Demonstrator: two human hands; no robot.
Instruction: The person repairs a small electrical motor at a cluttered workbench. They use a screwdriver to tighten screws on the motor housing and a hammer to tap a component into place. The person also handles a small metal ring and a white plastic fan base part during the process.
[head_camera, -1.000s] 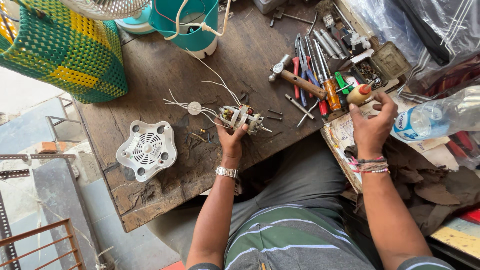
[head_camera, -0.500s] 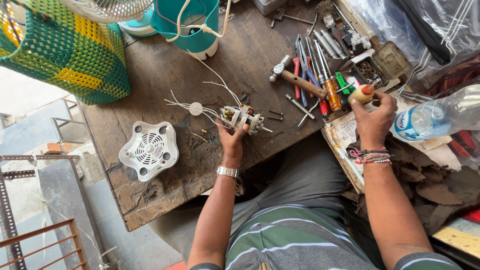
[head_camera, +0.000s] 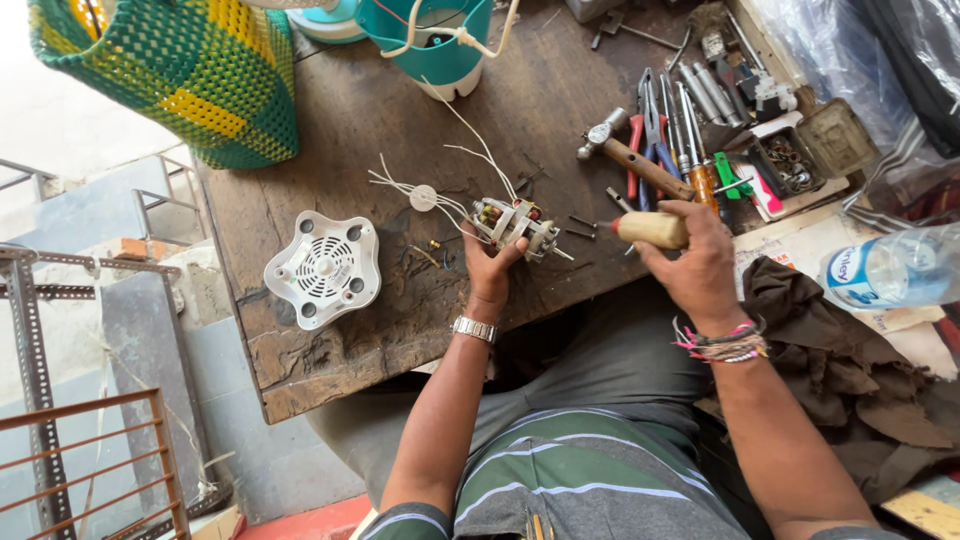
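My left hand (head_camera: 492, 266) grips a small electric motor (head_camera: 513, 222) with white wires that trail off to the left across the dark wooden workbench (head_camera: 330, 350). My right hand (head_camera: 697, 262) holds a screwdriver by its pale wooden handle (head_camera: 652, 229), its red end pointing left toward the motor, a short gap between them. A metal watch sits on my left wrist, coloured bracelets on my right.
A white vented fan cover (head_camera: 322, 268) lies left of the motor. A hammer (head_camera: 632, 159), pliers and several screwdrivers lie at the bench's right side. A teal fan base (head_camera: 438, 45), a green-yellow woven basket (head_camera: 190, 70), a plastic water bottle (head_camera: 890, 270) and a brown rag (head_camera: 850, 350) surround the work area.
My right hand lifted the wooden-handled screwdriver from the tool pile at the right and carried it left toward the motor. My left hand kept hold of the motor.
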